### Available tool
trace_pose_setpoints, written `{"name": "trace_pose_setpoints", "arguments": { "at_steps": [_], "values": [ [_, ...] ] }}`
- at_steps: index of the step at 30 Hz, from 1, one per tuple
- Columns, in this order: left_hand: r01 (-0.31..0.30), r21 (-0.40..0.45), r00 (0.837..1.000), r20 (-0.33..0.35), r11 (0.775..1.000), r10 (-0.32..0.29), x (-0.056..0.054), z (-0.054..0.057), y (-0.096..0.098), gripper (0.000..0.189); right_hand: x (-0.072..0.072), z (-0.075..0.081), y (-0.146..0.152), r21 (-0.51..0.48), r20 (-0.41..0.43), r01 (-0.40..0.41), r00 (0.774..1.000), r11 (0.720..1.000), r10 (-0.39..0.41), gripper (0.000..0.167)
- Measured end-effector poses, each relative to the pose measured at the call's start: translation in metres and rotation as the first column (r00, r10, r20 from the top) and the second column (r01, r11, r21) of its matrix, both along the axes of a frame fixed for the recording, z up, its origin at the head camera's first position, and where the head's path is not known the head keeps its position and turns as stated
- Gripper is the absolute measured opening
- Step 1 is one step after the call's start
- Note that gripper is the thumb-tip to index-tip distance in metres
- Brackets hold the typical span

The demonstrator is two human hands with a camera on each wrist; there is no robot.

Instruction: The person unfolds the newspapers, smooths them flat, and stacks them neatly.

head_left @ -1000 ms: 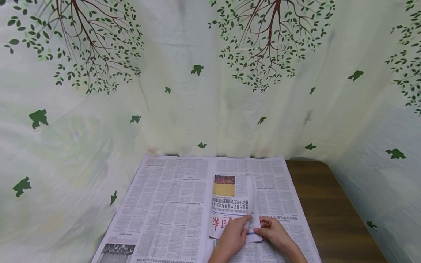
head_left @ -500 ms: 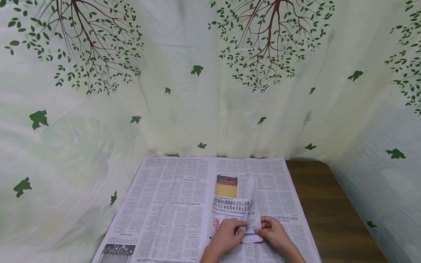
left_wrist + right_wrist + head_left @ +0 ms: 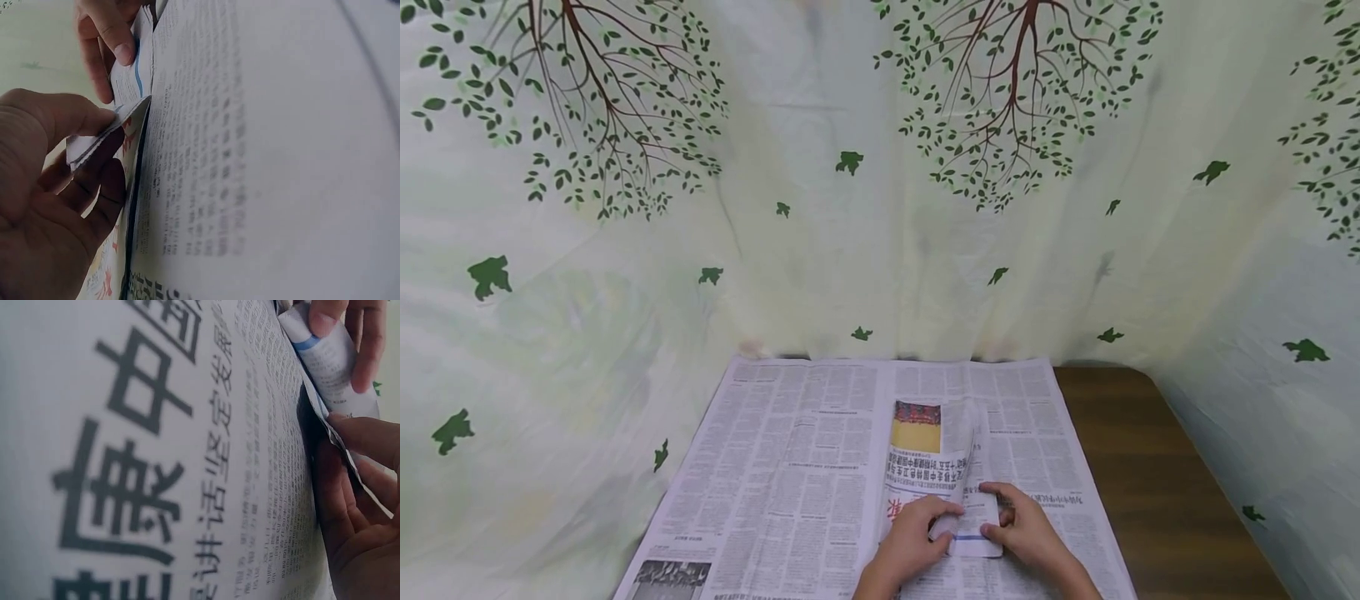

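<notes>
A folded newspaper (image 3: 916, 475), with a colour picture and red characters, lies right of centre in the head view. Over its lower right part, my left hand (image 3: 913, 537) pinches a raised paper edge between thumb and fingers. The left wrist view shows that thumb (image 3: 87, 119) on top of the layered edge, fingers beneath. At the lower right corner, my right hand (image 3: 1030, 533) grips the right edge of a folded strip (image 3: 976, 521) with a blue line. In the right wrist view, the right hand (image 3: 365, 506) has paper layers between thumb and fingers.
Large newspaper sheets (image 3: 790, 467) cover most of the table under the folded one. Bare brown wood (image 3: 1150, 475) shows along the right side. A pale curtain (image 3: 820, 250) printed with trees and leaves hangs behind and at both sides.
My left hand has drawn back leftward, bending the upper layer up and uncovering more of the strip below. My right index finger has moved up and left over the strip's edge.
</notes>
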State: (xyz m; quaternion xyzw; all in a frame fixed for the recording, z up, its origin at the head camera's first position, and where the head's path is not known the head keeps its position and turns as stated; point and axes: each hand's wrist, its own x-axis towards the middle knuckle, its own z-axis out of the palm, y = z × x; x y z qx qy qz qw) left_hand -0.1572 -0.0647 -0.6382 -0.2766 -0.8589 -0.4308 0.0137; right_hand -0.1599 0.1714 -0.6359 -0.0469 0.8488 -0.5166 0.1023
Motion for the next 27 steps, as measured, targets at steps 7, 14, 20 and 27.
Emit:
{"name": "trace_pose_setpoints", "arguments": {
  "at_steps": [7,14,20,27],
  "values": [
    [0.002,-0.027,0.997,0.079,1.000,0.000,0.000,0.001,-0.001,0.054,0.000,-0.004,0.004,-0.021,-0.009,-0.016,1.000,1.000,0.016,0.073],
    [-0.066,0.093,0.989,0.136,0.993,0.053,-0.007,0.003,-0.014,0.044,0.001,-0.003,0.010,-0.021,0.001,0.082,0.997,0.996,-0.082,0.072],
    [-0.123,0.122,0.987,0.116,0.985,0.109,-0.008,0.005,-0.033,0.046,-0.001,0.000,0.013,0.017,0.003,0.163,0.987,0.986,-0.163,0.067],
    [-0.159,0.116,0.982,0.126,0.980,0.145,-0.008,0.002,-0.052,0.052,-0.002,0.000,0.019,0.012,-0.011,0.143,0.990,0.990,-0.143,0.068]
  ]
}}
